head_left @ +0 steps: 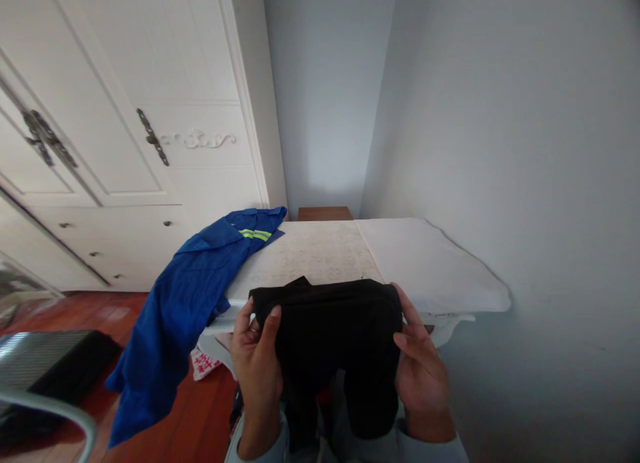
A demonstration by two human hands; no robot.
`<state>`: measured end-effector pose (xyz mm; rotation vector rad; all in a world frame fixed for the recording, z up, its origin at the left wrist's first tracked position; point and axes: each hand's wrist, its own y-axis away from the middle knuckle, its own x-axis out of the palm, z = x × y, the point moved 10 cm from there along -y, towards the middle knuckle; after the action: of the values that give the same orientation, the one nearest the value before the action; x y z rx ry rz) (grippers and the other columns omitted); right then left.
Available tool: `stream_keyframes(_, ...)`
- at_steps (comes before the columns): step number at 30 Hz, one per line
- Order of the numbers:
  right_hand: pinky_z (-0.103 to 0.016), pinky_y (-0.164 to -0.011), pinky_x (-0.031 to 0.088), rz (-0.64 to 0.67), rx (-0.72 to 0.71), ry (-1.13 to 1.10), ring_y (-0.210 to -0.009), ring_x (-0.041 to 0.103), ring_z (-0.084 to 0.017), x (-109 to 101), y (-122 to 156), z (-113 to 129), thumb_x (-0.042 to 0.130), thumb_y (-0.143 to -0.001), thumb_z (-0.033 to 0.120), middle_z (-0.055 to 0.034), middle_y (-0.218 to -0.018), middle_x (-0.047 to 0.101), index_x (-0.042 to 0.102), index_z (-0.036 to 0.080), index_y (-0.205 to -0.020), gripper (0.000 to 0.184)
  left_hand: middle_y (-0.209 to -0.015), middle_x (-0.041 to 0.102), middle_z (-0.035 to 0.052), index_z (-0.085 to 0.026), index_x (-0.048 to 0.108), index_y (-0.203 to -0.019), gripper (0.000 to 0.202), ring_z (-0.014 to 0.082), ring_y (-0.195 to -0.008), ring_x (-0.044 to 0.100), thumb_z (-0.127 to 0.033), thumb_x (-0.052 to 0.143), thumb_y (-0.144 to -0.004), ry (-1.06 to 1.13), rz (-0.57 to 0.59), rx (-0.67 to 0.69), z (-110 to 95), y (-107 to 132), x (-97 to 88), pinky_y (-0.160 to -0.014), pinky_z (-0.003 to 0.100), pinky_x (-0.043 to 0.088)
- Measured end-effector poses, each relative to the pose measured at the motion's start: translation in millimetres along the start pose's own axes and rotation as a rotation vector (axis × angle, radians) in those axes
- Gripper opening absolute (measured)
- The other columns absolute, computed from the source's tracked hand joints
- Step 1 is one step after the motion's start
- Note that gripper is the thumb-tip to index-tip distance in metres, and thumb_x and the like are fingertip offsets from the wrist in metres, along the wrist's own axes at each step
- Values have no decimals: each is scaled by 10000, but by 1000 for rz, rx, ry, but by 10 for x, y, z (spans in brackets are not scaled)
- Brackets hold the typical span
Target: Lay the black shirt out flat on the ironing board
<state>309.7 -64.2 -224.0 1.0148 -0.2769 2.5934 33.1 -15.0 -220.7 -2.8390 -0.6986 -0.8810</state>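
Note:
A pair of black trousers (330, 323) hangs between my hands, its two legs dropping toward my lap. My left hand (260, 356) pinches the left end of the waistband, thumb in front and fingers behind. At the opposite end my right hand (420, 363) grips the waistband the same way. Behind the trousers is the near edge of a table with a white cloth cover (430, 263). To the left, a blue garment (200, 270) with yellow-green reflective stripes lies partly on the table and hangs over its side.
A white wardrobe (200, 70) with dark handles stands at the left. The grey wall (525, 150) borders the table on the right. A brown wooden piece (325, 214) shows behind the table. On the red wooden floor (200, 416) lie a dark object and a white bag with red print (204, 364).

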Motion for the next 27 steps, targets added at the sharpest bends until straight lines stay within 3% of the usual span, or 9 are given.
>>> stream_keyframes(6,-470,-1019,526,-69,57,9,-1107,699,-291,-94,-3,-21,813,-601,182,-57,-1160,761,610,306,-1385,820,-918,769,0,-250,707,-1162,581,140,-811,740,-306,923,-626,2,-17,21,-29,11,4,-708,182,581)
stream_keyframes(12,-359,-823,582,-83,131,167,-830,728,-217,-198,-26,-57,848,-612,194,-1,-870,768,555,291,-1438,882,-804,754,-16,-228,722,-1110,539,104,-679,707,-253,915,-607,30,-102,30,-61,8,-92,-632,156,560)
stream_keyframes(18,-392,-833,586,-59,85,427,-956,726,-264,-330,-118,-85,870,-642,322,-86,-1086,761,656,242,-1285,682,-870,752,-27,-231,713,-1093,491,75,-707,686,-174,873,-633,117,-189,96,-153,-34,-218,-661,142,555)
stream_keyframes(24,-484,-937,559,-137,-70,804,-972,731,-300,-527,-227,-65,806,-679,503,-129,-1030,775,737,190,-1081,514,-946,717,-47,-254,688,-1133,508,64,-812,675,-180,866,-663,115,-267,201,-280,11,-358,-752,145,558)
stream_keyframes(27,-505,-960,546,-104,-95,942,-991,730,-315,-538,-247,-101,726,-743,541,-132,-1048,777,758,198,-1017,440,-891,685,-62,-256,679,-1152,526,49,-776,653,-193,869,-665,93,-265,214,-287,21,-369,-733,132,544)
